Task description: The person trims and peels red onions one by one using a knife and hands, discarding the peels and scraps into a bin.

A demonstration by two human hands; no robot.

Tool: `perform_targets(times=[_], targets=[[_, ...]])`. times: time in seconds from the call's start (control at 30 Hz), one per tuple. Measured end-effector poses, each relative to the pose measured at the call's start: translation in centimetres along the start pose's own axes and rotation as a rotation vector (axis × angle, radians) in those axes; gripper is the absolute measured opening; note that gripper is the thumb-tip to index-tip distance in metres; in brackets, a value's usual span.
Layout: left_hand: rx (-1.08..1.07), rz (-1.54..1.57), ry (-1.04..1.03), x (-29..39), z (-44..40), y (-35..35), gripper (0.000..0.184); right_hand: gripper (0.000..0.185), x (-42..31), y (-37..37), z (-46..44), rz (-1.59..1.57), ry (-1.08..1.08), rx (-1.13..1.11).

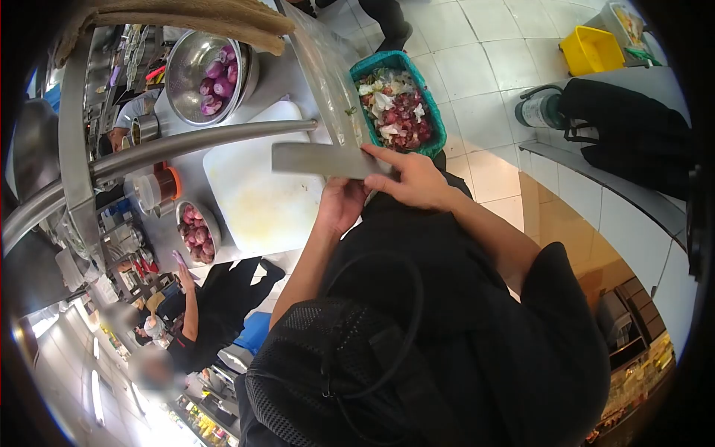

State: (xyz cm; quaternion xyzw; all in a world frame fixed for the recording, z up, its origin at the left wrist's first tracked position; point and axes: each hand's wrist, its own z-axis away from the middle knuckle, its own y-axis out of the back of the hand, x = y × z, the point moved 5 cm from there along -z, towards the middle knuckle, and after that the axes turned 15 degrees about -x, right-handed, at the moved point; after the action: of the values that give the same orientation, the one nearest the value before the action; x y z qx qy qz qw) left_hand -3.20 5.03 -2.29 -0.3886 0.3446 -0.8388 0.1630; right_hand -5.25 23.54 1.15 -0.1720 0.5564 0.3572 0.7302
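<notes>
A broad-bladed cleaver (313, 159) is held in my right hand (413, 179), its blade pointing left over the edge of the white cutting board (257, 201). My right thumb and index finger lie along the blade's near end, and its handle is hidden. Just below the blade is my left hand (344, 205), palm turned up with fingers curled in close to the cleaver; what they hold, if anything, is hidden. Beyond my hands, a teal basket (439, 135) on the floor contains red onion skins and white scraps (398, 112).
Peeled purple onions (218, 82) sit in a steel colander (179, 78); a smaller bowl (214, 220) carries more red onions (195, 237). A metal rail (223, 138) crosses above the board. Another person (216, 313) stands at lower left. A yellow bin (592, 51) is at upper right.
</notes>
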Motion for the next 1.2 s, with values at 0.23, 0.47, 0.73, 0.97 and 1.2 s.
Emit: perform_targets(times=[0.23, 0.47, 0.73, 0.97, 1.2], targets=[[-0.105, 0.064, 0.022, 1.0, 0.0, -1.7, 0.050, 0.066, 4.2, 1.6, -1.3, -0.572, 0.142, 0.166], [0.012, -0.018, -0.050, 0.2, 0.2, 0.9, 0.049, 0.097, -0.6, 0.3, 1.0, 0.086, -0.051, -0.021], [0.133, -0.049, 0.048, -0.5, 0.6, 1.6, 0.049, 0.103, -1.3, -0.1, 0.5, 0.244, -0.064, -0.052], [-0.030, -0.083, -0.048, 0.6, 0.2, -1.1, 0.039, 0.075, 2.5, -0.4, -0.9, -0.394, 0.074, 0.004], [-0.088, -0.009, 0.007, 1.3, 0.4, -2.3, 0.046, 0.069, 4.5, 1.0, -1.7, -0.780, 0.061, -0.020]])
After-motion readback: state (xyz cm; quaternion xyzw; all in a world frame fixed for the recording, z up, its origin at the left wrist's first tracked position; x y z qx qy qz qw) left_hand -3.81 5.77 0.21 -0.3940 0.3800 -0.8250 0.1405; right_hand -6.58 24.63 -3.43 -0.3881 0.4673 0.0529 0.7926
